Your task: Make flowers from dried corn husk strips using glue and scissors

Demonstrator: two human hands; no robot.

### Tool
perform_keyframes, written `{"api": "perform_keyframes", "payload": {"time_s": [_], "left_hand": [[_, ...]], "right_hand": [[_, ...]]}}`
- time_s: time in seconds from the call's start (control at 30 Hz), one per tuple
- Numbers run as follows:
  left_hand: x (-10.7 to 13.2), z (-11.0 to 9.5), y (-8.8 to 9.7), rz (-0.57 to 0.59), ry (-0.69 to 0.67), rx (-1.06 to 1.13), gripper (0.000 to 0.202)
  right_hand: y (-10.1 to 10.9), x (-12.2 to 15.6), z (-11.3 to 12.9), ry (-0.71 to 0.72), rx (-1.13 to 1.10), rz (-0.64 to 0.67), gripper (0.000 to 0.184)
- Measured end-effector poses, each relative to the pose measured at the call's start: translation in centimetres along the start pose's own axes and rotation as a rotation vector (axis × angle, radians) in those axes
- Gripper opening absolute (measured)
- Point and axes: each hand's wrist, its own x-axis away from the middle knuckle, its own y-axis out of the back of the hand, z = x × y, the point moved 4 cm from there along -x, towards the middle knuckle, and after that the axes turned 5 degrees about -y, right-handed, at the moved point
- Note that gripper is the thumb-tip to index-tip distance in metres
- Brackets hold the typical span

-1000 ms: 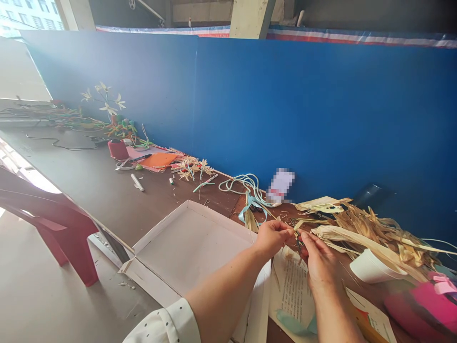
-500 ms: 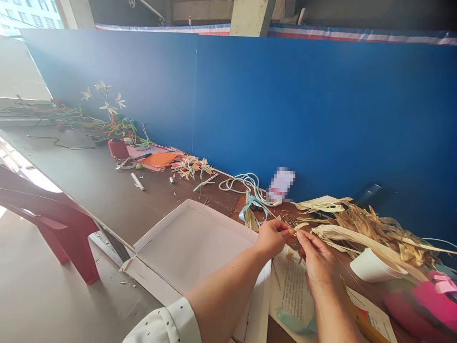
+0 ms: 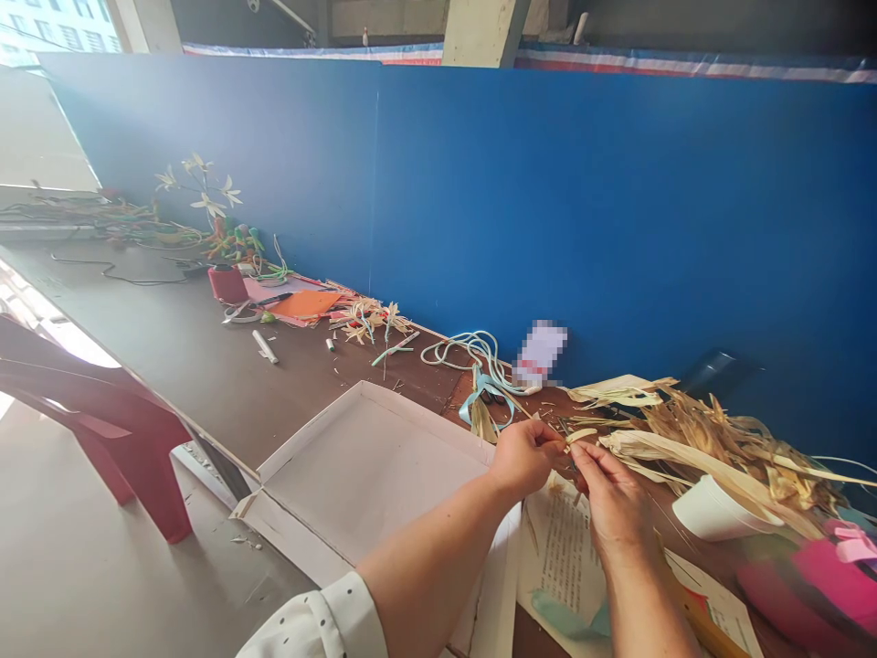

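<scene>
My left hand and my right hand meet fingertip to fingertip above the table, just right of an open white box. Both are closed in a pinch on a small pale strip of corn husk. Its lower part is hidden by my fingers. Under my right hand lies a printed sheet of paper with a light blue patch near its lower edge. A pile of dried corn husks spreads out beyond my right hand. A light blue ribbon is looped behind my left hand.
A white cup leans on its side by the husks, with a blurred pink object near it. A blue partition backs the table. A red plastic chair stands at left. Farther off are coloured paper and a red thread spool.
Almost nothing differs. My fingers shift slightly around the husk strip, while the hands stay in the same place.
</scene>
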Motion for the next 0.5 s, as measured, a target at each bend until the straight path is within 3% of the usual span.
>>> {"api": "perform_keyframes", "payload": {"time_s": [0.23, 0.5], "left_hand": [[0.23, -0.54, 0.06, -0.013, -0.037, -0.092, 0.014], [0.39, -0.80, 0.00, -0.001, -0.039, -0.084, 0.013]], "right_hand": [[0.00, 0.06, 0.34, -0.048, -0.041, -0.025, 0.046], [-0.14, -0.43, -0.03, -0.008, -0.096, -0.015, 0.043]]}}
